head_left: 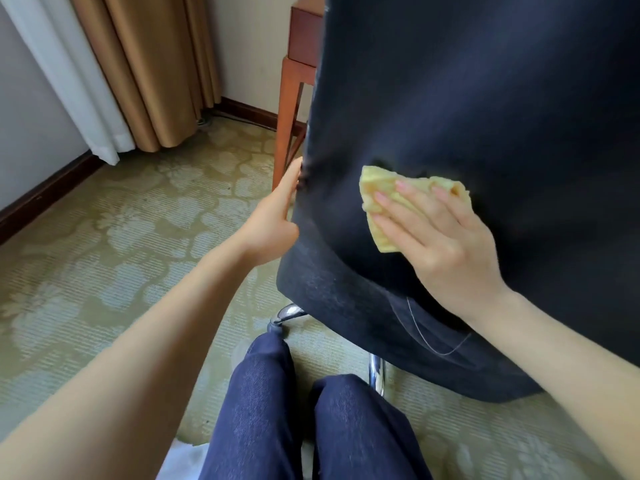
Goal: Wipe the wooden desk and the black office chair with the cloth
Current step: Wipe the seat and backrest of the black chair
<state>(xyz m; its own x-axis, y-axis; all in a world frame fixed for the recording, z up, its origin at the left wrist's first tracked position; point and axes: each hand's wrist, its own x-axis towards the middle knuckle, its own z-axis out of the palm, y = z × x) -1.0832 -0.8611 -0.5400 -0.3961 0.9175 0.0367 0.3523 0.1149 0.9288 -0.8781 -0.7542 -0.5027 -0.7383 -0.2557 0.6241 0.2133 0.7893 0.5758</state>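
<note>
One black fabric office chair takes up the view from twelve to four o'clock, its padded back turned toward the person. A green carpet with a pale flower pattern spreads from six to ten o'clock. At eleven o'clock hang tan pleated curtains, with a white sheer curtain at their nine o'clock side. The person's legs in dark blue denim show at six o'clock. A reddish-brown wooden bench stands behind the chair at twelve o'clock, only a corner and one slim leg of it in sight.

The left hand rests against the chair back's edge at nine o'clock of the backrest, thumb lying straight up along the seam. Its fingers are out of sight behind the edge, so I cannot tell whether they curl round it. The right hand lies flat on the chair back, its fingers straight and spread apart, pressing a folded yellow cloth against the fabric. The cloth sticks out from under the fingertips toward ten o'clock.

Chrome base spokes show beneath the seat at six o'clock of the chair, and a loose pale thread hangs from the seat's underside.
</note>
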